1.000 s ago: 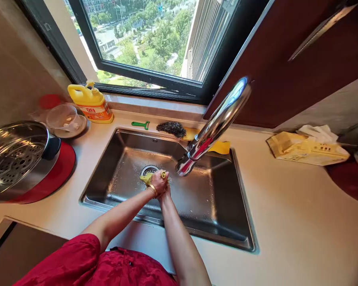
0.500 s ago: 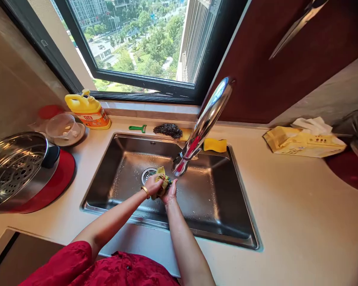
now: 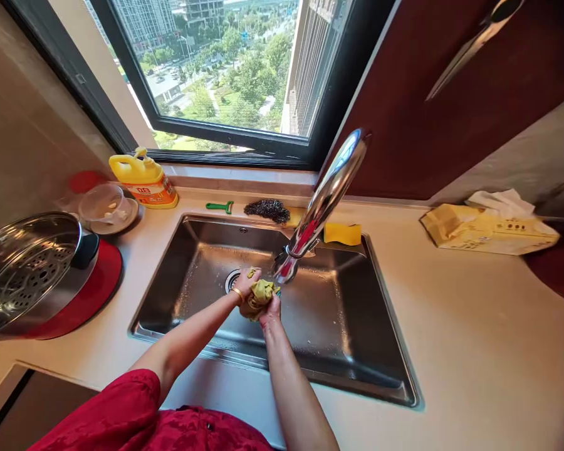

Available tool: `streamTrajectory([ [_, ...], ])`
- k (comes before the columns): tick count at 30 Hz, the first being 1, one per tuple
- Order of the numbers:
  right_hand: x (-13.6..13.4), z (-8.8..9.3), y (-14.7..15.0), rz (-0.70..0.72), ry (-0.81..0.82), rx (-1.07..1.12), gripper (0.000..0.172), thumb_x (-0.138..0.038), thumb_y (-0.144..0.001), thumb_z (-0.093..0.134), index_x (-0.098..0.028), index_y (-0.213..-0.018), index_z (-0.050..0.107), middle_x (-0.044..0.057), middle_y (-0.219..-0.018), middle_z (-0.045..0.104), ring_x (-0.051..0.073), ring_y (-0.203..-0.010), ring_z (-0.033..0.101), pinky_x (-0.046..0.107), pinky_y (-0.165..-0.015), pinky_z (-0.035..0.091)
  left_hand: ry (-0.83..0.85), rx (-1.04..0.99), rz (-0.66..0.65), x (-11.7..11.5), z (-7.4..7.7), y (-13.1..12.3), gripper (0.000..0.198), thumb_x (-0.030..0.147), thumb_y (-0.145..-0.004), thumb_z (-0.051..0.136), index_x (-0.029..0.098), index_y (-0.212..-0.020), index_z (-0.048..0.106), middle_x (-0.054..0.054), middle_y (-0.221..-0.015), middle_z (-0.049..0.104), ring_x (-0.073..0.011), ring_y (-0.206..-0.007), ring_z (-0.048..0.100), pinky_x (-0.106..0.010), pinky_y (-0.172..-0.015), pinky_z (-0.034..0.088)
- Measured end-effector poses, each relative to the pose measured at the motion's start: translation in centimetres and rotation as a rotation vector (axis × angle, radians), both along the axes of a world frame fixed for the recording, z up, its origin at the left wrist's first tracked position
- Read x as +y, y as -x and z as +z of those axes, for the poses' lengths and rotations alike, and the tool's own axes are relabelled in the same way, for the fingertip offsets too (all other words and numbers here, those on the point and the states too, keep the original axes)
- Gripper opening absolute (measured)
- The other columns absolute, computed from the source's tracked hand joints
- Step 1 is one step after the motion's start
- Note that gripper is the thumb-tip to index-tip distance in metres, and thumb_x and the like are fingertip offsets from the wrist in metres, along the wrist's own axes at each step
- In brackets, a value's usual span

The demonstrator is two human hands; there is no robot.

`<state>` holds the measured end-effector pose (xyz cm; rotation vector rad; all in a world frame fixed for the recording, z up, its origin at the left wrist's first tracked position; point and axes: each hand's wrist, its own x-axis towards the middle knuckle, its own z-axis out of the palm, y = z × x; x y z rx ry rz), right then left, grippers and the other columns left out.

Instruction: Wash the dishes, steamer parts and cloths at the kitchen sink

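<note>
Person in red at the sink (image 3: 371, 300), both arms stretched over the basin. Yellow-green cloth (image 3: 262, 294) is bunched between the two hands, in the air over the basin, below and slightly left of the tap's (image 3: 329, 194) spout and just right of the drain (image 3: 232, 279) as I look. Left hand (image 3: 245, 285), gold bracelet (image 3: 237, 294) at its wrist, grips the bundle from the left; the fingers are closed on the fabric, a small fold (image 3: 251, 273) sticking up past them. The main wad bulges to the right of these fingers and hangs a little beneath. Right hand (image 3: 271, 309) holds the cloth's lower right side, thumb up against it; its other fingers are largely hidden by the wad, so their exact curl I cannot tell. A bit of teal shows at the cloth's right edge, too small to make out. Droplets dot the basin. Along the sink's back edge, left to right: green peeler (image 3: 219, 207), dark wire scourer (image 3: 267, 210), yellow sponge (image 3: 342, 233). Yellow jug (image 3: 145, 180) stands upright on the surface (image 3: 474, 326) at back left; tissue pack (image 3: 493, 229) lies to the right.
</note>
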<state>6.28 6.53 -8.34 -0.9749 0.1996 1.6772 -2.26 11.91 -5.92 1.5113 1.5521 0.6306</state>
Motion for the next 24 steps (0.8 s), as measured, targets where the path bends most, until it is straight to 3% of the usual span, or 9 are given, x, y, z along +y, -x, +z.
streamTrajectory([
  [2,-0.1,0.2,-0.8,-0.031,0.008,0.075,0.036,-0.045,-0.082,0.042,-0.020,-0.076,0.067,0.006,-0.072,0.071,0.023,-0.077,0.068,0.044,-0.080,0.054,-0.009,-0.021,-0.072,-2.0,-0.1,0.2,0.043,0.039,-0.078,0.060,0.017,-0.116,0.061,-0.012,-0.123,0.058,-0.0238,-0.115,0.053,-0.035,-0.100,0.039],
  [5,-0.5,0.3,-1.2,-0.067,-0.077,0.149,0.050,-0.059,-0.084,0.035,-0.021,-0.080,0.068,0.007,-0.078,0.072,0.024,-0.081,0.068,0.043,-0.080,0.054,-0.139,0.045,-0.296,-5.8,0.1,-0.1,0.083,0.052,-0.055,0.078,0.023,-0.129,0.054,-0.014,-0.143,0.038,-0.0353,-0.135,0.029,-0.050,-0.111,0.023],
  [7,-0.5,0.2,-0.8,-0.063,-0.075,0.161,0.046,-0.056,-0.084,0.036,-0.022,-0.079,0.067,0.005,-0.076,0.071,0.022,-0.083,0.068,0.041,-0.081,0.054,-0.190,0.055,-0.349,-6.7,0.5,-0.6,0.077,0.050,-0.051,0.080,0.025,-0.121,0.060,-0.013,-0.141,0.042,-0.0367,-0.134,0.029,-0.053,-0.110,0.021],
  [9,-0.3,0.1,0.0,-0.047,-0.012,0.144,0.036,-0.045,-0.085,0.039,-0.023,-0.074,0.066,0.003,-0.067,0.070,0.020,-0.081,0.068,0.038,-0.081,0.054,-0.114,-0.023,-0.218,-5.6,0.8,-1.0,0.043,0.039,-0.058,0.077,0.022,-0.096,0.069,-0.011,-0.121,0.058,-0.0314,-0.121,0.044,-0.046,-0.105,0.030],
  [11,0.0,0.1,0.6,-0.023,0.047,0.123,0.030,-0.035,-0.084,0.041,-0.022,-0.070,0.064,0.002,-0.061,0.067,0.020,-0.079,0.068,0.038,-0.081,0.054,0.001,-0.098,-0.030,-3.4,0.9,-1.2,0.014,0.030,-0.065,0.070,0.018,-0.072,0.066,-0.008,-0.092,0.065,-0.0250,-0.100,0.057,-0.037,-0.094,0.040],
  [14,0.2,0.1,0.6,-0.014,0.074,0.107,0.032,-0.034,-0.085,0.040,-0.020,-0.071,0.065,0.005,-0.064,0.069,0.022,-0.080,0.068,0.041,-0.081,0.054,0.107,-0.131,0.172,-0.5,0.5,-0.9,0.018,0.029,-0.076,0.057,0.017,-0.061,0.057,-0.004,-0.065,0.061,-0.0196,-0.075,0.060,-0.031,-0.075,0.046],
  [18,-0.1,0.0,-0.5,-0.047,0.026,0.121,0.046,-0.052,-0.088,0.036,-0.020,-0.083,0.068,0.008,-0.080,0.073,0.024,-0.086,0.068,0.046,-0.083,0.052,0.194,-0.211,0.352,0.4,0.0,-0.1,0.026,0.032,-0.083,0.045,0.017,-0.064,0.056,-0.001,-0.057,0.059,-0.0158,-0.064,0.060,-0.025,-0.062,0.046],
  [21,-0.4,-0.1,-0.9,0.095,-0.054,0.210,0.058,-0.064,-0.085,0.033,-0.018,-0.094,0.068,0.011,-0.090,0.073,0.025,-0.096,0.066,0.047,-0.084,0.051,0.223,-0.307,0.372,-0.2,0.2,-0.1,0.028,0.037,-0.083,0.047,0.017,-0.068,0.059,-0.002,-0.062,0.064,-0.0155,-0.065,0.063,-0.024,-0.063,0.048],
  [24,-0.4,0.2,-0.9,0.177,-0.141,0.277,0.063,-0.068,-0.083,0.035,-0.017,-0.100,0.066,0.012,-0.096,0.072,0.026,-0.101,0.064,0.047,-0.086,0.050,0.292,-0.375,0.236,-0.5,0.6,-0.4,0.029,0.036,-0.084,0.046,0.015,-0.071,0.062,-0.006,-0.069,0.068,-0.0174,-0.067,0.065,-0.028,-0.067,0.051],
])
